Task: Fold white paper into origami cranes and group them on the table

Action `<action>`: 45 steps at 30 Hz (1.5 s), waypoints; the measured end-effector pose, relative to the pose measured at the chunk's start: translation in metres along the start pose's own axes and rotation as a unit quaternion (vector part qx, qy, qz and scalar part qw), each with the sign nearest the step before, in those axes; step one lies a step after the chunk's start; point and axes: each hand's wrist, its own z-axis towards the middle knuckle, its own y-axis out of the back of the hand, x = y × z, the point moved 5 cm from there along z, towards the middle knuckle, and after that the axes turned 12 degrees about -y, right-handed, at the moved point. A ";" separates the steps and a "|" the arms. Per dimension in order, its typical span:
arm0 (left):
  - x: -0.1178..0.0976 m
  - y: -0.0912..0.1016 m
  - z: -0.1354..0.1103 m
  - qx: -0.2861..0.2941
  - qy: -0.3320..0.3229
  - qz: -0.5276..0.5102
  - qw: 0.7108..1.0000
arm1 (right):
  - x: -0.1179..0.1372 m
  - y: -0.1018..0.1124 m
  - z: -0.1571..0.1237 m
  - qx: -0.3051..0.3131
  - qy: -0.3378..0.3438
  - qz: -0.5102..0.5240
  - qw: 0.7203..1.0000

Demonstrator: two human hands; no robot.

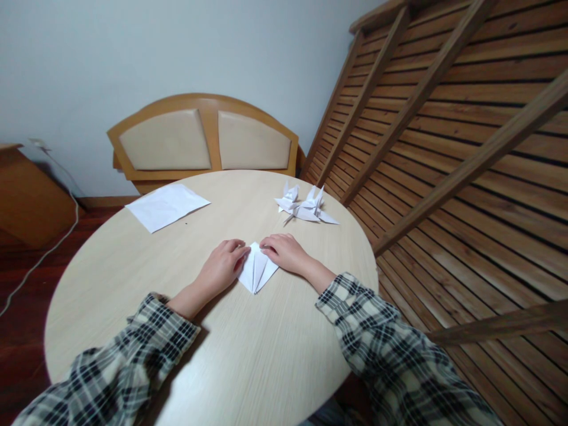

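A folded white paper (pixel 258 269) lies on the table in front of me, kite-shaped, one corner pointing toward me, with creased flaps meeting along its middle. My left hand (pixel 224 263) rests at its left edge, fingers curled and closed on the paper near its upper left side. On the opposite side my right hand (pixel 286 251) lies over the upper right edge, its fingertips pressed on the paper. Both thumbs are partly hidden. Beyond my right hand stand several folded paper cranes (pixel 310 207), bunched together.
The round pale wooden table (pixel 248 349) carries a flat sheet of white paper (pixel 168 206) at the far left. A padded headboard (pixel 213 136) stands behind the table against the wall. Wooden slats (pixel 444 148) lean close along the right side. A white cable (pixel 48 251) hangs at left.
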 end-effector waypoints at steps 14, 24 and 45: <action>-0.010 0.008 0.006 0.050 0.007 -0.016 0.999 | 0.005 0.005 -0.002 -0.003 0.028 -0.007 1.000; -0.009 0.007 0.005 0.050 0.016 -0.001 0.999 | 0.006 0.007 -0.001 -0.005 0.011 -0.019 1.000; 0.001 0.012 0.004 0.008 0.041 -0.029 0.999 | 0.008 0.004 -0.003 0.014 0.049 -0.013 0.999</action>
